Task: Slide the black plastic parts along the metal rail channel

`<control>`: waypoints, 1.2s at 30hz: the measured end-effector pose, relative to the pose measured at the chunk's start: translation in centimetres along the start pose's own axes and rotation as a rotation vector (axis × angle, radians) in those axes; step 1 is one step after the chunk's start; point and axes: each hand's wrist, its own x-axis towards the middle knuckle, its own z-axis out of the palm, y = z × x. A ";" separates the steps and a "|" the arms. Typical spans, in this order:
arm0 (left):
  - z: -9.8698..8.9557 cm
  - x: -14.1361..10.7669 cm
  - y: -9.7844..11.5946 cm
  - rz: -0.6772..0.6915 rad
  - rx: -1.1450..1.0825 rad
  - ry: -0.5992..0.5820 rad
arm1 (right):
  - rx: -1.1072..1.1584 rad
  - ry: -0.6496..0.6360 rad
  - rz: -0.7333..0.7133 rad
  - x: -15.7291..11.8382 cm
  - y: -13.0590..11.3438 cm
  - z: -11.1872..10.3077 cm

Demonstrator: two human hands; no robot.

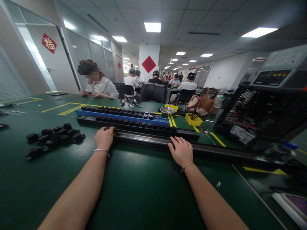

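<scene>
A long black channel-shaped rail lies across the table, with a shiny strip along its inside. Around its left end my left hand is closed, the thumb pointing right. Further along, my right hand grips the rail from above, fingers over the far edge and thumb on the near side. Just behind lies another black rail with a row of small round black parts. Beyond that, a blue rail carries more of these parts. Left of my left hand sits a loose pile of black parts.
Right of the rails stand an open black computer case, a yellow bin and a metal bowl. Cables lie near the rail's right end. A co-worker sits across the green table. A black chair stands behind it.
</scene>
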 end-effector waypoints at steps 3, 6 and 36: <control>0.0 0.2 -0.2 -0.011 -0.009 -0.014 | 0.004 -0.001 0.006 0.0 0.0 0.0; -0.1 0.4 -0.3 -0.042 -0.019 -0.015 | 0.007 -0.006 0.011 0.0 0.0 0.0; 0.5 1.9 -1.5 -0.121 -0.090 -0.082 | 0.004 -0.036 0.029 -0.1 -0.2 -0.3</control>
